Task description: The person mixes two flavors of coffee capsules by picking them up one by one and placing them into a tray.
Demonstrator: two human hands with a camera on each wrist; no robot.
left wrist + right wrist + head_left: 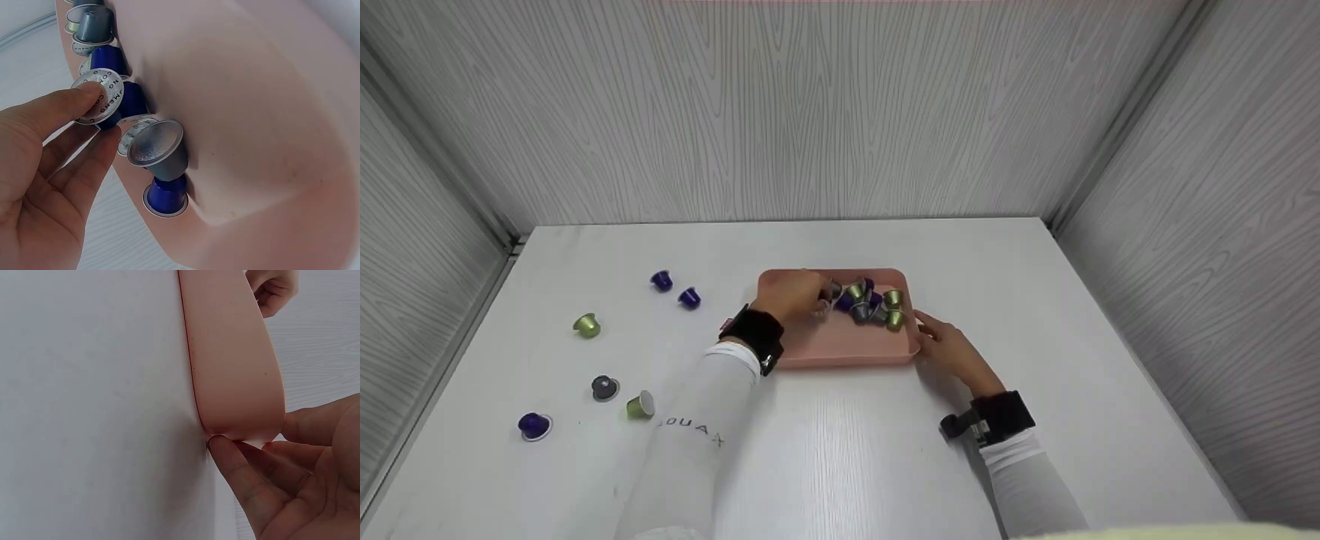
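A pink tray point(840, 346) holds green, grey and blue coffee capsules, bunched toward its right side in the head view. My left hand point(791, 295) reaches over the tray's left part. In the left wrist view its thumb and fingers pinch a blue coffee capsule point(112, 93) by its silver lid and body, with grey and blue capsules close beside it. At the tray's right side, my right hand point(956, 352) grips the wall and lower edge near the corner, as the right wrist view shows. Fingertips of the left hand are partly hidden in the head view.
Left of the tray, several loose capsules lie on the white table point(840, 450): two blue ones point(661, 280) at the back, a green one point(587, 325), a grey one point(604, 387), a tipped green one point(641, 405) and a blue one point(534, 426). Wood-grain panels point(810, 112) border the table.
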